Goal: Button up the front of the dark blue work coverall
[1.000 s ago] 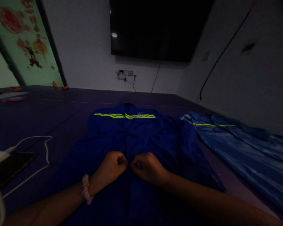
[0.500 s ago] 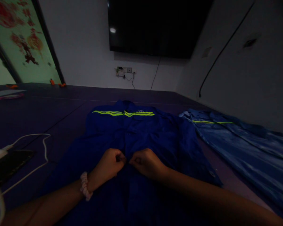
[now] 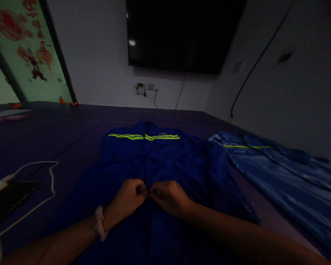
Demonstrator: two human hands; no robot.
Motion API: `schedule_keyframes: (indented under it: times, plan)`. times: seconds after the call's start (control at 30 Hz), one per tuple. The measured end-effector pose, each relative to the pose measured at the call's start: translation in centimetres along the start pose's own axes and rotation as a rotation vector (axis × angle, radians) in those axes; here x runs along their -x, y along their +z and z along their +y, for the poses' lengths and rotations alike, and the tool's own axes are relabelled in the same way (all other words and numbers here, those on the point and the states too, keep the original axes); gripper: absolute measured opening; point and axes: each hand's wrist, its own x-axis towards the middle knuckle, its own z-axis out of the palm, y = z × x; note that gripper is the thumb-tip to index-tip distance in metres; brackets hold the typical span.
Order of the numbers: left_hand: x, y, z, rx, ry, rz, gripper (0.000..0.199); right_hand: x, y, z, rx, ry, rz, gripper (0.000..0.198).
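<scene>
A dark blue work jacket (image 3: 176, 162) with yellow-green reflective stripes lies spread out, its collar at the far end. Both hands meet at its front opening, about midway down. My left hand (image 3: 134, 195), with a pale scrunchie (image 3: 100, 223) on the wrist, pinches one edge of the front placket. From the other side, my right hand (image 3: 169, 197) pinches the opposing edge, its fingertips almost touching the left ones. Whether a button sits between the fingers is too dark and small to tell.
On the right lies a lighter blue garment (image 3: 276, 173) with a yellow-green stripe. A dark phone-like device (image 3: 15, 197) and a white cable (image 3: 53, 176) are at the left. Farther back are a wall, a large television (image 3: 182, 36) and sockets (image 3: 147, 87).
My right hand has edged left, so the fingertips of both hands are closer together at the placket. The view has tilted slightly upward, and the jacket stays in place.
</scene>
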Motion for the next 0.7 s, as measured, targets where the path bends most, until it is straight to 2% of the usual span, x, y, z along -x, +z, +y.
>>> schedule_keyframes:
  times: [0.1,0.27,0.7]
  plan:
    - [-0.25,0.07,-0.25,-0.01,0.045,0.006,0.013,0.02,0.15,0.07,0.017,-0.031,0.018,0.014]
    - [-0.46,0.16,-0.7,-0.029,0.102,0.005,0.011,0.22,0.22,0.16,0.029,-0.002,0.034,0.013]
    - [-0.29,0.12,-0.59,-0.028,0.097,-0.018,0.016,0.14,0.08,0.44,-0.117,0.1,0.018,0.007]
